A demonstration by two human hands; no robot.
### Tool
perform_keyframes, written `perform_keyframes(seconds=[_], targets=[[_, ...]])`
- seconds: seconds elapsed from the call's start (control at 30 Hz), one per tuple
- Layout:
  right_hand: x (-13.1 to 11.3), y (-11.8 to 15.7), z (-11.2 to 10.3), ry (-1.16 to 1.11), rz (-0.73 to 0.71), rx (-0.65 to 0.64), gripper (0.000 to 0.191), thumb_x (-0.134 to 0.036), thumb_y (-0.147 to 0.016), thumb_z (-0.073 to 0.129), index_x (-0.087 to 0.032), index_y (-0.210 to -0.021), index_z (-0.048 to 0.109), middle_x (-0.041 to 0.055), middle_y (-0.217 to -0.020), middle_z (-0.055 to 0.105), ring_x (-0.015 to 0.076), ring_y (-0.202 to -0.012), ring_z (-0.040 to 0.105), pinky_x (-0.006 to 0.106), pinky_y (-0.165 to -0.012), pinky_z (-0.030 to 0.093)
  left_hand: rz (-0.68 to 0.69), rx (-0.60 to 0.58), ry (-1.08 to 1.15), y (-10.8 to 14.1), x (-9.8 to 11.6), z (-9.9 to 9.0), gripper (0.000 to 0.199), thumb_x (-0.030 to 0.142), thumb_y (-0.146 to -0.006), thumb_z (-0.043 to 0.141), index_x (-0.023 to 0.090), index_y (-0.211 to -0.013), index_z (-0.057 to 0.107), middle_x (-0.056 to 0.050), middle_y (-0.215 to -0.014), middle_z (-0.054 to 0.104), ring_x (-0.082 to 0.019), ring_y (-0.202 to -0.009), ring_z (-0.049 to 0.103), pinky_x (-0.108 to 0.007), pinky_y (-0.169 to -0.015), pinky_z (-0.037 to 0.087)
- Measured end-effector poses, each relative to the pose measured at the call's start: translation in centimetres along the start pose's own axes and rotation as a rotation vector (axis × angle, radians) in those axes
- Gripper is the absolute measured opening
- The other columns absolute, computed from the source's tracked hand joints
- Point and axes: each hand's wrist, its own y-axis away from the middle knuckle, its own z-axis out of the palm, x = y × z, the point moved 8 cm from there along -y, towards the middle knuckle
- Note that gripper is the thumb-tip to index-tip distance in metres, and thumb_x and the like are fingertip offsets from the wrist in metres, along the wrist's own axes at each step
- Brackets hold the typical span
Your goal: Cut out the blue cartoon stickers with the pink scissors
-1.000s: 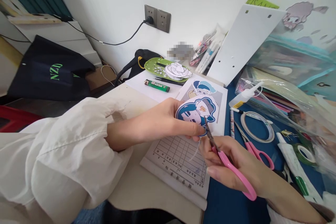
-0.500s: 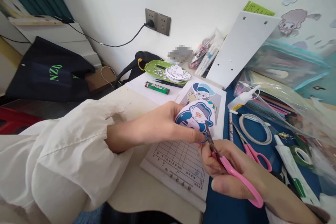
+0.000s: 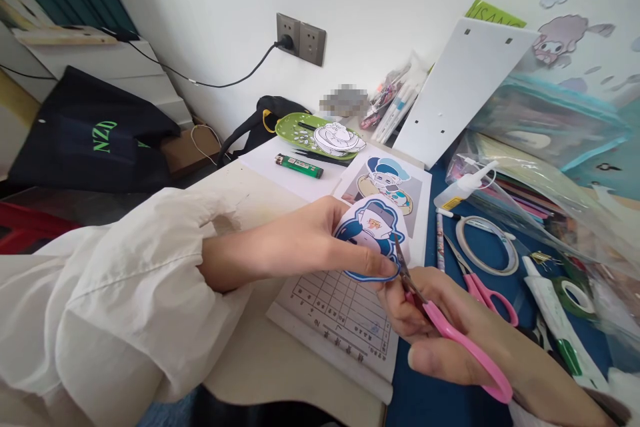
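My left hand (image 3: 320,237) pinches a paper cutout (image 3: 370,221) with a blue-outlined cartoon figure, thumb on top near its lower edge. In my right hand (image 3: 430,320) are pink-handled scissors (image 3: 450,327), their blades pointing up and away from me at the cutout's right edge. The blades look nearly closed, and part of the lower handle is hidden by my fingers. Below the cutout lies a printed form pad (image 3: 335,320) with a table on it. Behind it rests a sheet with a coloured cartoon print (image 3: 387,177).
A green lighter (image 3: 299,166) and a green leaf-shaped tray (image 3: 295,130) lie further back. On the right are a second pair of pink scissors (image 3: 483,293), a tape roll (image 3: 487,245), a glue bottle (image 3: 463,188), a white tube (image 3: 560,313) and clear plastic bags (image 3: 550,120).
The cutout has turned and tipped to show more of its face and lower edge. My right hand and the scissors have shifted slightly right and down.
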Motion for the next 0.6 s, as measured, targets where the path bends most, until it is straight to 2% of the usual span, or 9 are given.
perform_keyframes(seconds=[0.2,0.43,0.6], targets=[[0.19,-0.01,0.11,0.016,0.032,-0.023,0.032,-0.016,-0.074,0.062,-0.022,-0.067,0.031,-0.0076,-0.062,0.023,0.0092,-0.053,0.019,0.024,-0.047,0.019,0.006,0.014,0.005,0.02,0.06,-0.09,0.009,0.019,-0.074,0.069,0.015,-0.065,0.066,0.005,-0.060,0.057,-0.007,-0.056,0.048,-0.019,-0.058,0.041],[0.72,-0.05,-0.37,0.043,-0.026,0.007,0.032,-0.021,-0.075,0.064,-0.022,-0.068,0.033,-0.0078,-0.062,0.026,0.0087,-0.052,0.020,0.024,-0.046,0.018,0.019,0.007,0.026,0.08,0.09,-0.09,0.015,0.022,-0.072,0.070,0.015,-0.062,0.061,0.005,-0.059,0.052,-0.007,-0.053,0.042,-0.019,-0.053,0.037],[0.85,0.07,-0.43,0.055,-0.004,0.026,0.031,-0.022,-0.074,0.064,-0.022,-0.068,0.033,-0.0085,-0.060,0.024,0.0081,-0.051,0.020,0.023,-0.044,0.018,0.025,0.022,-0.007,0.11,0.11,-0.23,0.017,0.025,-0.071,0.070,0.015,-0.062,0.060,0.005,-0.058,0.050,-0.007,-0.053,0.040,-0.020,-0.052,0.035]])
